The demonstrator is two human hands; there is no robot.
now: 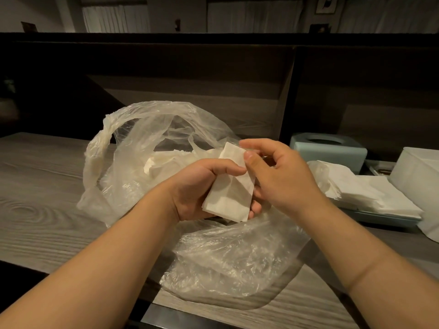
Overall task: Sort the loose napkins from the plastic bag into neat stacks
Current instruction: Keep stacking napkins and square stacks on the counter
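A clear plastic bag (133, 148) lies open on the wooden counter, with loose white napkins (164, 162) showing inside it. Above the bag, my left hand (202, 186) grips a small bundle of folded white napkins (230, 193) from below. My right hand (282, 176) pinches the bundle's upper right edge between thumb and fingers. A stack of white napkins (370, 195) lies on a pale blue tray to the right.
A pale blue tissue box (332, 148) stands behind the stack at the right. A white roll or paper bundle (418, 176) sits at the far right edge. A dark wall panel rises behind the grey wood-grain counter (42, 186).
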